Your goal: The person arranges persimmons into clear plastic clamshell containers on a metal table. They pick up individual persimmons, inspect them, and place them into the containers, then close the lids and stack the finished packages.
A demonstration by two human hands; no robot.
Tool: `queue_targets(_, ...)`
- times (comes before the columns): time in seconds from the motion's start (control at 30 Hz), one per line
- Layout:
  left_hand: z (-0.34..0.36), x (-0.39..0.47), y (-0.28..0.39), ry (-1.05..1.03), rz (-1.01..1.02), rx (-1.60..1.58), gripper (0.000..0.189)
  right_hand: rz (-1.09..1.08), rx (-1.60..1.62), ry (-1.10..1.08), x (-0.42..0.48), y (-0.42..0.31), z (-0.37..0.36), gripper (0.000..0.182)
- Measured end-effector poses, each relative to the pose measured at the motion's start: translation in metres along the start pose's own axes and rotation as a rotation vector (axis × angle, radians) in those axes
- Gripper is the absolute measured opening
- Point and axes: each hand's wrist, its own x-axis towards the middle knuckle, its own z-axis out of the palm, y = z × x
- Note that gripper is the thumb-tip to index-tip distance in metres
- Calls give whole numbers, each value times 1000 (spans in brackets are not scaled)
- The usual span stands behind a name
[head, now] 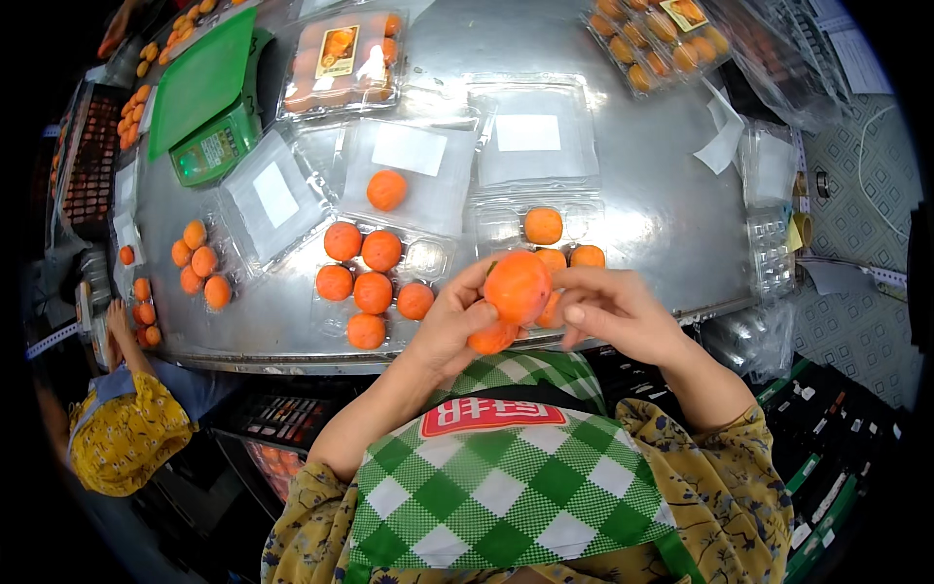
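My left hand grips an orange persimmon above the table's near edge. A second persimmon shows just below it, against the same hand's fingers. My right hand is close to the upper fruit's right side, thumb and fingers apart. Behind and below the hands lies a clear plastic clamshell tray with several persimmons, partly hidden; one persimmon is in full view. To the left, another clamshell tray holds several persimmons, and a single persimmon rests on its lined lid.
A green scale stands at the left back, near loose persimmons and a lined clamshell lid. Filled clamshells sit at the back. Plastic trays are stacked right. Another person's hand is at far left.
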Motion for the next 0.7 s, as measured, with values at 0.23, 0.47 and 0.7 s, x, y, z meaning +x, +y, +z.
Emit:
queue_targets(0.23, 3, -1, 2, -70, -180, -286, 72, -682, -512, 186, 24, -7, 10, 72)
queue_targets(0.47, 5, 1, -10, 43, -313, -262, 62, -539, -415, 36, 37, 6, -1, 69)
queue_targets(0.7, 11, 3, -12, 36, -321, -182, 62, -388, 221, -85, 43, 54, -32, 63)
